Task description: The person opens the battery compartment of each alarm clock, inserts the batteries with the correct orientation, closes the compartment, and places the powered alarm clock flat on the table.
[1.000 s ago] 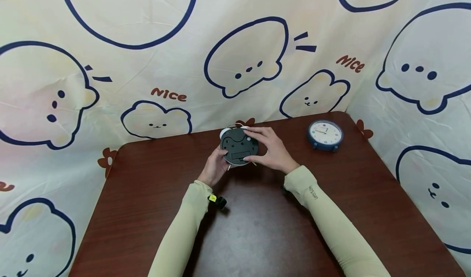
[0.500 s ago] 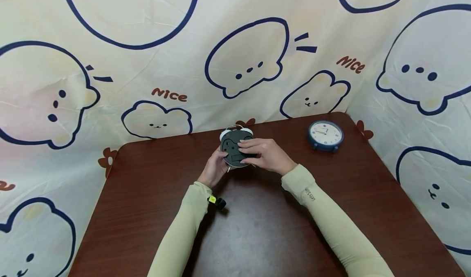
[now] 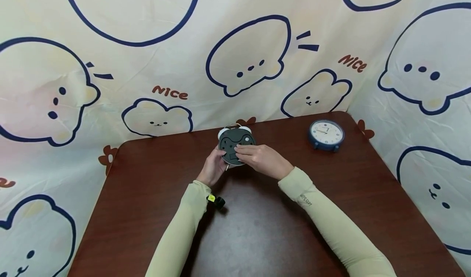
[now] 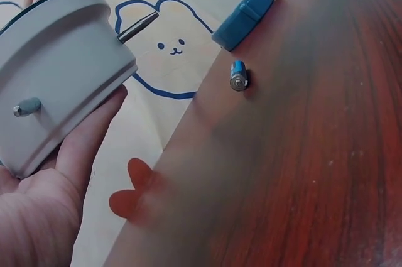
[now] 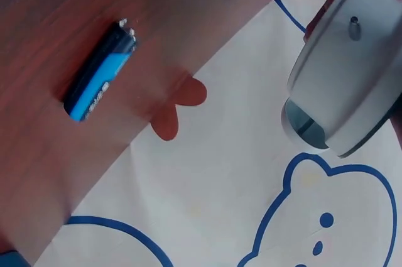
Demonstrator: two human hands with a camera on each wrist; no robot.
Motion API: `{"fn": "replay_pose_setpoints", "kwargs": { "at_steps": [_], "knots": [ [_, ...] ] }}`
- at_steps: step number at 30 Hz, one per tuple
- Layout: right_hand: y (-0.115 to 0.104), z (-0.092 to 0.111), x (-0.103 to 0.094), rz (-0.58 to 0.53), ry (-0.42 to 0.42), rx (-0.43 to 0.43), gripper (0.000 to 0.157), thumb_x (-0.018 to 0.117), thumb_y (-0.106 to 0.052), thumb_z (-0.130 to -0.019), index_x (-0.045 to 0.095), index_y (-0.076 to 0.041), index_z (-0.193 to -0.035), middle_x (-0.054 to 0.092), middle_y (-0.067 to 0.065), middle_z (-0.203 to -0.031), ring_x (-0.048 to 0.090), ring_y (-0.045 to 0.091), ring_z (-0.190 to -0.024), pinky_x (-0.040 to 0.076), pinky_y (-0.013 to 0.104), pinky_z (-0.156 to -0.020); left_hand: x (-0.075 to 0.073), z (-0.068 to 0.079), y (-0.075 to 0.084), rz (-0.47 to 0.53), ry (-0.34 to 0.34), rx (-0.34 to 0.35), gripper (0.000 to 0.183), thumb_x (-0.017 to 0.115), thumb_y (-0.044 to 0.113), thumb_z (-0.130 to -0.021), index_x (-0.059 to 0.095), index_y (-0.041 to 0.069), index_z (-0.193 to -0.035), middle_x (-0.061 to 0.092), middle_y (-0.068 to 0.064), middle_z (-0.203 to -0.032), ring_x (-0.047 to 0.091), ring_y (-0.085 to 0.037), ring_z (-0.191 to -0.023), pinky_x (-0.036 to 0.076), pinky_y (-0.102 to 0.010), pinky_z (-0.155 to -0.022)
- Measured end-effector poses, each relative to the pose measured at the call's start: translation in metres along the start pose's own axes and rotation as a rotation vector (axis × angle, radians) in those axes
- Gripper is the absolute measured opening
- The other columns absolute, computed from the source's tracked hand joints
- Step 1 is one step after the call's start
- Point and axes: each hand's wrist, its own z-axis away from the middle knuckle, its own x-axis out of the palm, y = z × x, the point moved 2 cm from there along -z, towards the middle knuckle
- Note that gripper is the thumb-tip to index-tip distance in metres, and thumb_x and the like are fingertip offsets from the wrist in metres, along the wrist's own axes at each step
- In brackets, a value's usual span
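Note:
My left hand (image 3: 212, 167) grips a twin-bell alarm clock (image 3: 229, 139) by its left side, thumb on the dark grey back, which faces me. White bells and a thin handle top it. The left wrist view shows the white casing (image 4: 63, 59) with two metal legs, my palm (image 4: 38, 217) beneath it. My right hand (image 3: 265, 159) lays straight fingers together over the lower right of the clock's back, at the battery compartment; its thumb is hidden. A blue and black battery (image 5: 100, 75) lies on the table nearby, hidden in the head view.
A blue round clock (image 3: 326, 135) rests face up at the table's far right. The brown table (image 3: 154, 228) ends at a cartoon-print cloth (image 3: 147, 72) behind and on both sides. A black wrist camera (image 3: 219, 203) hangs from the left sleeve.
My right hand has slid from the clock's right edge, where fingers and thumb were spread, leftward and inward over its back, fingers now together. The left hand keeps its hold.

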Motion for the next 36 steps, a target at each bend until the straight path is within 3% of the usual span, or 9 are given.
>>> {"fn": "replay_pose_setpoints", "kwargs": {
  "at_steps": [11,19,24,28,36],
  "knots": [
    [-0.006,0.002,0.006,0.086,0.118,-0.053,0.028,0.079,-0.003,-0.089,0.075,-0.002,-0.117,0.075,0.014,-0.123,0.073,0.02,-0.114,0.06,0.03,-0.086,0.0,0.001,-0.003,0.007,0.019,0.0,0.061,0.036,0.016,-0.098,0.027,0.009,-0.158,0.057,0.0,-0.13,0.065,-0.009,-0.101,0.055,-0.024,-0.077],
    [-0.007,0.003,0.006,0.104,0.148,-0.001,0.029,0.081,0.0,-0.087,0.074,-0.001,-0.115,0.076,0.014,-0.118,0.076,0.02,-0.105,0.061,0.031,-0.083,0.003,0.0,-0.005,0.016,0.019,-0.007,0.058,0.035,0.013,-0.097,0.03,0.006,-0.155,0.06,0.001,-0.123,0.065,-0.009,-0.098,0.054,-0.024,-0.075],
    [-0.006,0.003,0.004,0.054,0.144,0.027,0.029,0.081,0.001,-0.086,0.075,-0.001,-0.114,0.077,0.013,-0.117,0.076,0.02,-0.103,0.061,0.032,-0.084,0.003,0.0,-0.006,0.0,0.019,-0.008,0.063,0.035,0.015,-0.097,0.025,0.007,-0.159,0.057,0.0,-0.129,0.065,-0.008,-0.102,0.054,-0.023,-0.078],
    [-0.003,0.004,0.0,-0.044,0.196,0.078,0.028,0.082,0.0,-0.085,0.076,-0.001,-0.113,0.078,0.012,-0.112,0.077,0.02,-0.1,0.061,0.032,-0.084,0.004,-0.001,-0.006,0.006,0.008,-0.009,0.063,0.036,0.016,-0.098,0.025,0.006,-0.16,0.057,-0.001,-0.129,0.065,-0.008,-0.102,0.054,-0.023,-0.079],
    [0.014,0.013,-0.006,-0.243,0.333,0.212,0.022,0.08,0.0,-0.088,0.076,0.0,-0.109,0.078,0.012,-0.103,0.077,0.022,-0.091,0.062,0.035,-0.084,0.003,-0.002,-0.004,0.033,-0.007,0.024,0.042,0.039,0.016,-0.097,0.044,0.014,-0.139,0.06,0.002,-0.112,0.062,-0.009,-0.088,0.053,-0.024,-0.074]
  ]
}}
